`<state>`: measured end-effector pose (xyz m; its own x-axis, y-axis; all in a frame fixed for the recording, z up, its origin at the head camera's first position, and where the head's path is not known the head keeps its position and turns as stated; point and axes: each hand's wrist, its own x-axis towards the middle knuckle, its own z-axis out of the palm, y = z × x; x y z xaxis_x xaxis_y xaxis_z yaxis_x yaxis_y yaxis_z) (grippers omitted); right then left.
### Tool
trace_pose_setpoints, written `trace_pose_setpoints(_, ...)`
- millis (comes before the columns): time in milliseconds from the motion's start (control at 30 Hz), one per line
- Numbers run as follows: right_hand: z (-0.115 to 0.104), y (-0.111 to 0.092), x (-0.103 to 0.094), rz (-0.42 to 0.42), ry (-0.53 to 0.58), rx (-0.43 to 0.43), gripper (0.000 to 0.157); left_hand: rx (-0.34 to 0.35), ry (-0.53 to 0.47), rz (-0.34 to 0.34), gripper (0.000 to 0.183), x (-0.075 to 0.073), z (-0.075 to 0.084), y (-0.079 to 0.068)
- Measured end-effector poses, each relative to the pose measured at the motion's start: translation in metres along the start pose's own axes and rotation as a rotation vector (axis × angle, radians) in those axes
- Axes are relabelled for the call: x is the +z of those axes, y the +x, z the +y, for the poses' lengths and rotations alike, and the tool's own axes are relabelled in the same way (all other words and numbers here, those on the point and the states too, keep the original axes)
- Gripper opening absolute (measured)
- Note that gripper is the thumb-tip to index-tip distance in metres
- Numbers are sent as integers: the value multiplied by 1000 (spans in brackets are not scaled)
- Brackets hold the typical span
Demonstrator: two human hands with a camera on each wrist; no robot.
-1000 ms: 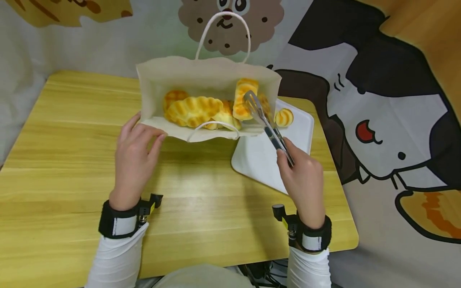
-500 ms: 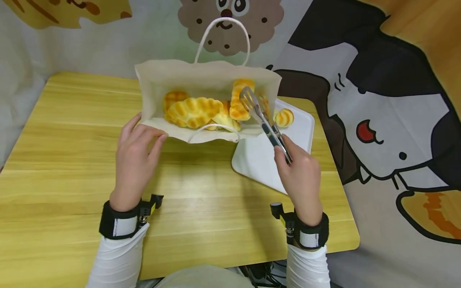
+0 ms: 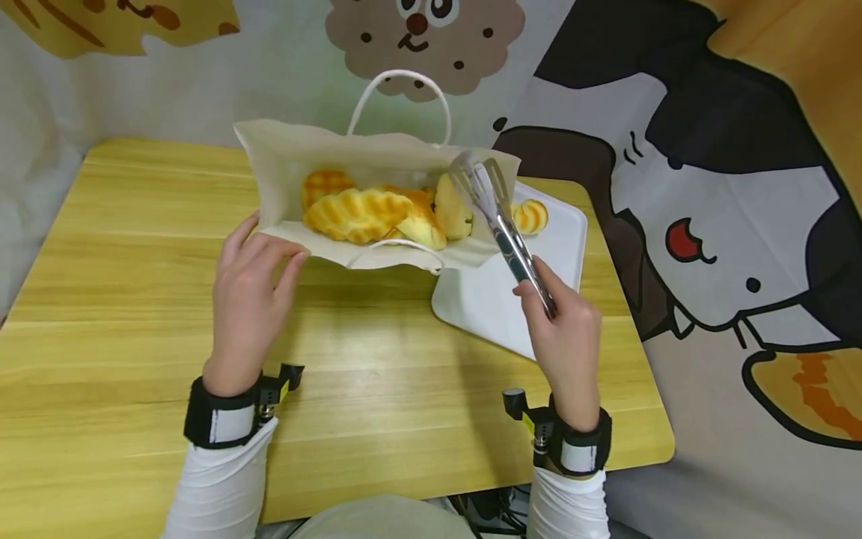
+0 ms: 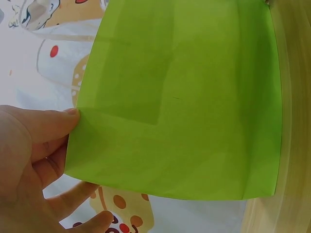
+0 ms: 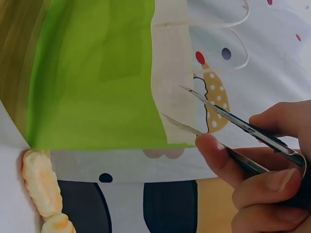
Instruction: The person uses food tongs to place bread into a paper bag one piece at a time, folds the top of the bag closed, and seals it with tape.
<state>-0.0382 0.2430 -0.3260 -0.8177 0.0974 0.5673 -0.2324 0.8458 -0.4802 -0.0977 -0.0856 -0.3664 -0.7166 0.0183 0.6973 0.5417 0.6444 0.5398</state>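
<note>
A paper bag [image 3: 283, 150], pale inside and green outside, stands with its mouth toward me. My left hand [image 3: 248, 307] pinches its near left corner between thumb and fingers; the left wrist view shows the thumb on the bag's edge. Several bread pieces lie inside, among them a long ridged loaf [image 3: 357, 215] and, at the right, a bread piece [image 3: 453, 209] with a pale side up. My right hand [image 3: 567, 329] grips metal tongs [image 3: 513, 251] over the bag's right side. In the right wrist view the tips of the tongs [image 5: 248, 128] stand apart with nothing between them.
A white tray [image 3: 491, 307] lies on the wooden table [image 3: 377, 389], partly behind the bag. On the tray sits a striped bread roll [image 3: 530, 217]; the right wrist view shows a longer bread piece [image 5: 43, 182] there too. A printed cloth [image 3: 269, 82] hangs behind the table.
The bread piece held by the tongs has been let go and now lies at the right inside the bag. The tongs have risen and spread. The bag's back handle has tipped lower.
</note>
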Motion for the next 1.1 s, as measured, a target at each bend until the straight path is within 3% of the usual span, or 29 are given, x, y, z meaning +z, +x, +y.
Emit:
trace_pose_setpoints(333, 12, -10, -5, 67, 81, 17, 33, -22, -1, 7, 9, 1, 0, -1)
trace_pose_setpoints(667, 24, -21, -13, 147, 155, 139, 32, -32, 1, 9, 10, 3, 0, 1)
trace_pose_setpoints(933, 36, -25, -11, 215, 157, 242, 30, -92, 9, 34, 12, 1, 2, 2)
trace_pose_setpoints(1100, 27, -27, -14, 231, 152, 290, 29, -91, 0, 44, 12, 2, 3, 3)
